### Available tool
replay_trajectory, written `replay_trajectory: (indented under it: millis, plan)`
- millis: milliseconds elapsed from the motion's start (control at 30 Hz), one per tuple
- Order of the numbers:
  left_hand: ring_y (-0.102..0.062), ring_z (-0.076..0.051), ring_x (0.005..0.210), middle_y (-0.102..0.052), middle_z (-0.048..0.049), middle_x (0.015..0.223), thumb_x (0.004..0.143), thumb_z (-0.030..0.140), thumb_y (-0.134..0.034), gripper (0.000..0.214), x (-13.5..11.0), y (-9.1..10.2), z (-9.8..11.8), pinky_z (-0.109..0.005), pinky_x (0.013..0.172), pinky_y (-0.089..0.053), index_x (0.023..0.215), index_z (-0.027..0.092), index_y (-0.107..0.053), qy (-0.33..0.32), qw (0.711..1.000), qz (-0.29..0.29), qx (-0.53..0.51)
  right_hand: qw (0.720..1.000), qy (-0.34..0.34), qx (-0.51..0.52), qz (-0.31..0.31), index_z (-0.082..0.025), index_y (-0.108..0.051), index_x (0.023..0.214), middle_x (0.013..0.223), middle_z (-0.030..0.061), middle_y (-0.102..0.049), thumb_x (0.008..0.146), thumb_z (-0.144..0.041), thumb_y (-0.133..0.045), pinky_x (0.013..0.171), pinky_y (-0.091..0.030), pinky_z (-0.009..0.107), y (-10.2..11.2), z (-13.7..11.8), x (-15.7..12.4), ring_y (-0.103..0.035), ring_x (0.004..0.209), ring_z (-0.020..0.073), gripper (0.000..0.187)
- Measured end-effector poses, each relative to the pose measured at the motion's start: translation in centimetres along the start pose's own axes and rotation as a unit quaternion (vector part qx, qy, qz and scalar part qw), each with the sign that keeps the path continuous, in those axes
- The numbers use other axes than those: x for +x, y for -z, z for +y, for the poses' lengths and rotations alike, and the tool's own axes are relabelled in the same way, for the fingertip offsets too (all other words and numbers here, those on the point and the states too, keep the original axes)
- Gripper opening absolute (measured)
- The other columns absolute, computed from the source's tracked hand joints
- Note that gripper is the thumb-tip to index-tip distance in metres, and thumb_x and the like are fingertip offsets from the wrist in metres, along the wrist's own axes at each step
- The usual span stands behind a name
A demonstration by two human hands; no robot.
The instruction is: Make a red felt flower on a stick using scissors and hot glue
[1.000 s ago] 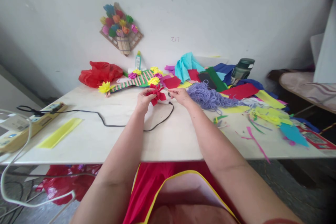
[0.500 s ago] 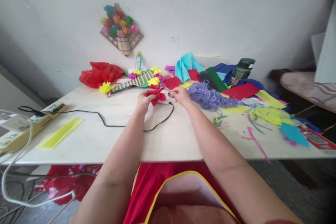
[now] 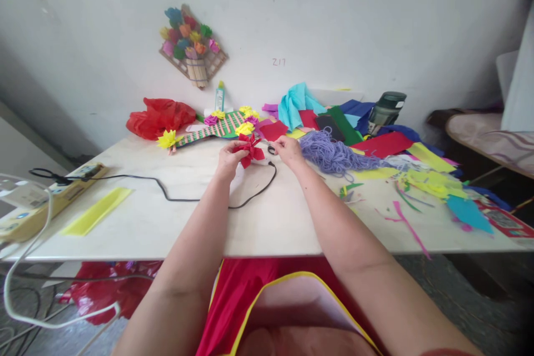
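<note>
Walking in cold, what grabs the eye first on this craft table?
The red paper flower pinched in the left hand over the table, with the right hand just beside it. Right of them sprawls a purple yarn heap amid bright paper scraps, and a paper-flower bouquet hangs on the wall.

Matt crepe-paper red flower (image 3: 250, 150) (crinkled), fuzzy purple yarn (image 3: 334, 153), smooth glossy tabletop (image 3: 267, 222).
</note>
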State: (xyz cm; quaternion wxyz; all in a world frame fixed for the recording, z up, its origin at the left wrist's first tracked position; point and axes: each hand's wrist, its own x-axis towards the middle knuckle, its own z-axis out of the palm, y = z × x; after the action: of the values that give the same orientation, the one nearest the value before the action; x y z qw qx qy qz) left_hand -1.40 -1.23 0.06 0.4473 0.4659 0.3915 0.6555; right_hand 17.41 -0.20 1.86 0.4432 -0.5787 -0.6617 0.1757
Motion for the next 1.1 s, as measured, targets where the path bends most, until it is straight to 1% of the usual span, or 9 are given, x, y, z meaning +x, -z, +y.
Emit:
replay_trajectory:
  millis: [133,200,300,400,467,600,733,967,1100]
  plan:
    - [-0.062,-0.016,0.059,-0.07,-0.0012,0.067,0.043,0.023,-0.078,0.033,0.0,0.0,0.0,-0.028,0.058,-0.05,0.075,0.017,-0.07,0.001,1.0,0.0,0.0,1.0,0.005,0.009,-0.016,-0.021,-0.054,0.059,0.061,-0.0032,-0.06,0.09,-0.032,-0.058,0.067,-0.036,0.025,0.0,-0.3,-0.2,-0.052,0.065,0.0133,0.033]
    - [-0.062,-0.016,0.059,-0.07,-0.0013,0.067,0.043,0.023,-0.078,0.034,0.1,0.0,-0.1,-0.028,0.058,-0.05,0.075,0.017,-0.07,0.0,1.0,0.0,0.002,1.0,0.004,-0.003,-0.007,-0.021,-0.055,0.061,0.063,-0.0025,-0.06,0.092,-0.035,-0.055,0.067,-0.035,0.025,0.0,-0.4,-0.1,-0.053,0.068,0.0139,0.035]
    - [-0.062,-0.016,0.059,-0.069,-0.0012,0.067,0.043,0.023,-0.078,0.035,0.2,0.1,-0.1,-0.028,0.058,-0.05,0.075,0.017,-0.069,0.002,1.0,0.002,0.002,0.998,-0.003,-0.049,0.033,-0.021,-0.062,0.069,0.073,0.0009,-0.065,0.096,-0.036,-0.052,0.068,-0.034,0.026,0.3,-0.3,0.1,-0.055,0.074,0.0156,0.032]
    - [-0.062,-0.016,0.059,-0.069,-0.0011,0.067,0.043,0.023,-0.078,0.034,0.2,0.1,-0.2,-0.028,0.058,-0.051,0.076,0.017,-0.069,0.003,1.0,0.003,0.001,0.991,-0.024,-0.099,0.089,-0.021,-0.07,0.086,0.085,0.0057,-0.071,0.099,-0.039,-0.049,0.069,-0.033,0.027,0.7,-0.1,0.1,-0.057,0.08,0.0184,0.031]
    - [-0.062,-0.016,0.059,-0.069,-0.0012,0.068,0.044,0.023,-0.077,0.034,0.1,0.1,-0.1,-0.028,0.058,-0.051,0.076,0.017,-0.069,0.003,1.0,0.002,0.001,0.985,-0.042,-0.124,0.109,-0.021,-0.073,0.098,0.091,0.0084,-0.072,0.1,-0.039,-0.047,0.07,-0.035,0.028,0.9,0.2,0.1,-0.059,0.083,0.0206,0.032]
    - [-0.06,-0.015,0.056,-0.068,-0.0005,0.066,0.042,0.024,-0.077,0.036,0.0,0.0,0.0,-0.027,0.055,-0.048,0.077,0.017,-0.068,0.013,1.0,0.01,-0.009,0.981,-0.06,-0.166,0.075,-0.024,-0.075,0.112,0.105,0.0109,-0.074,0.099,-0.031,-0.048,0.074,-0.04,0.03,1.0,1.0,-0.1,-0.064,0.092,0.0234,0.031]
    - [-0.06,-0.015,0.056,-0.067,0.0001,0.066,0.041,0.024,-0.077,0.039,0.1,0.1,0.2,-0.028,0.054,-0.048,0.078,0.017,-0.068,0.025,0.999,0.017,-0.019,0.974,-0.079,-0.21,0.039,-0.026,-0.078,0.109,0.106,0.0116,-0.076,0.098,-0.036,-0.051,0.075,-0.044,0.031,0.8,1.9,-0.1,-0.066,0.093,0.0243,0.031]
    - [-0.06,-0.015,0.057,-0.068,0.0001,0.067,0.041,0.024,-0.075,0.039,0.1,0.2,-0.1,-0.026,0.053,-0.047,0.079,0.018,-0.068,0.034,0.999,0.019,-0.023,0.964,-0.104,-0.245,0.023,-0.018,-0.075,0.113,0.107,0.0182,-0.075,0.101,-0.032,-0.044,0.077,-0.046,0.034,0.9,2.1,-0.2,-0.069,0.097,0.0282,0.037]
    - [-0.06,-0.015,0.056,-0.067,0.0001,0.066,0.042,0.023,-0.075,0.038,0.2,0.2,-0.1,-0.027,0.052,-0.046,0.079,0.018,-0.067,0.035,0.999,0.017,-0.022,0.964,-0.1,-0.247,0.018,-0.017,-0.075,0.114,0.108,0.0178,-0.075,0.099,-0.028,-0.045,0.077,-0.046,0.033,0.7,2.2,-0.1,-0.069,0.098,0.027,0.035]
